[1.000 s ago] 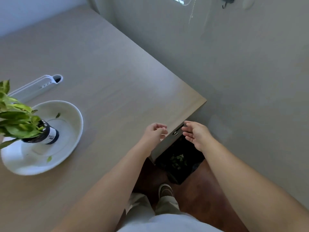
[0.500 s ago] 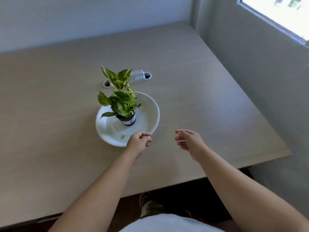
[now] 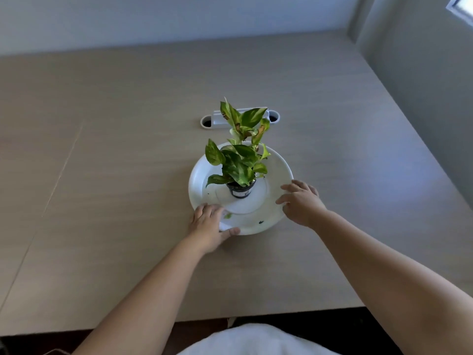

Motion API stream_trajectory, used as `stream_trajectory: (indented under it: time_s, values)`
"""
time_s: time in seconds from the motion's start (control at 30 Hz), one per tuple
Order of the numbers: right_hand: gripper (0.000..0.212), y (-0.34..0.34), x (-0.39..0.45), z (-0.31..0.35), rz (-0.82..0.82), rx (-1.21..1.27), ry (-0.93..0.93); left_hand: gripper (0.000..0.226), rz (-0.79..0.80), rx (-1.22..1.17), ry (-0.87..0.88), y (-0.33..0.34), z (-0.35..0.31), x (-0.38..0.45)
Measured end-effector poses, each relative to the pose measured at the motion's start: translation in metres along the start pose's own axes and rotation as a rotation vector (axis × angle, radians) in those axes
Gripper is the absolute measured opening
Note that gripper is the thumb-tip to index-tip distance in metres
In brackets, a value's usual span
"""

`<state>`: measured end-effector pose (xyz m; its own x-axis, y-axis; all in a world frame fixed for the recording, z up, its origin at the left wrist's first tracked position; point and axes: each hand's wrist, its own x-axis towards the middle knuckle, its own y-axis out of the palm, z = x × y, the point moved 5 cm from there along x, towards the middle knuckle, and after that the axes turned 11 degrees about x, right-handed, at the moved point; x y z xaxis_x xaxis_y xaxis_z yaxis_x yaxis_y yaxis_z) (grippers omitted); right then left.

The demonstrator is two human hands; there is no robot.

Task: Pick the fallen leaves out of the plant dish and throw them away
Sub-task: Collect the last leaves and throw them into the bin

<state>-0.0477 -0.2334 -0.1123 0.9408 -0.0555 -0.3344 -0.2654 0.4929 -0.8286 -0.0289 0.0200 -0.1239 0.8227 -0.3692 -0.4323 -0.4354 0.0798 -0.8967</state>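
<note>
Head view — leaf [image 3: 227, 215] beside left fingers [image 3: 216, 209]

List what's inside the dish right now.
In the dish: a potted plant at centre, a green leaf scrap by the left hand, a dark bit near the front rim. Anything under the pot or left hand is hidden.

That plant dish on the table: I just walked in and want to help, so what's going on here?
A person is clearing fallen leaves from the white dish under a small potted plant. The left hand is at the dish's near rim, fingers beside a small green leaf. The right hand rests open on the right rim. A dark leaf scrap lies in the dish near the front.
</note>
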Motion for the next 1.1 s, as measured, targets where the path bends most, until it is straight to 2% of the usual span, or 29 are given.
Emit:
stream_trajectory:
  time_s: [0.07,0.13,0.17,0.23,0.3,0.43,0.6,0.73,0.83,0.9,1.0,1.1]
  values:
    - [0.033,0.005,-0.003,-0.003,-0.012,0.007,-0.027,0.116,0.009,0.049,0.039,-0.005,0.008,0.005]
    - [0.03,0.009,-0.009,-0.007,-0.037,0.009,-0.057,0.12,0.025,0.078,0.089,-0.012,0.015,0.014]
    - [0.029,0.01,-0.012,-0.008,-0.046,-0.001,-0.071,0.115,0.039,0.096,0.115,-0.016,0.018,0.018]
    - [0.034,0.015,-0.017,-0.006,-0.053,-0.039,-0.09,0.086,0.058,0.139,0.152,-0.023,0.025,0.028]
    - [0.05,0.021,-0.022,-0.002,-0.05,-0.099,-0.092,0.067,0.1,0.161,0.185,-0.026,0.033,0.037]
    - [0.081,0.03,-0.028,0.008,-0.106,-0.131,-0.091,0.056,0.202,0.228,0.209,-0.029,0.033,0.048]
    - [0.094,0.037,-0.03,0.025,-0.12,-0.139,-0.085,0.05,0.101,0.248,0.241,-0.022,0.006,0.042]
    - [0.086,0.041,-0.027,0.036,-0.102,-0.177,-0.094,0.042,0.022,0.146,0.269,-0.01,-0.016,0.03]
    - [0.062,0.04,-0.021,0.033,-0.054,-0.145,-0.115,0.039,-0.036,0.041,0.197,-0.011,-0.014,0.033]
    - [0.049,0.035,-0.016,0.028,-0.044,-0.085,-0.129,0.045,-0.026,-0.011,0.159,-0.012,-0.012,0.036]
    - [0.033,0.014,0.0,0.015,-0.099,0.016,-0.097,0.048,0.038,0.003,0.198,-0.009,-0.02,0.041]
    - [0.038,-0.011,0.028,0.004,-0.117,-0.035,-0.023,0.056,0.073,0.037,0.231,-0.006,-0.031,0.042]
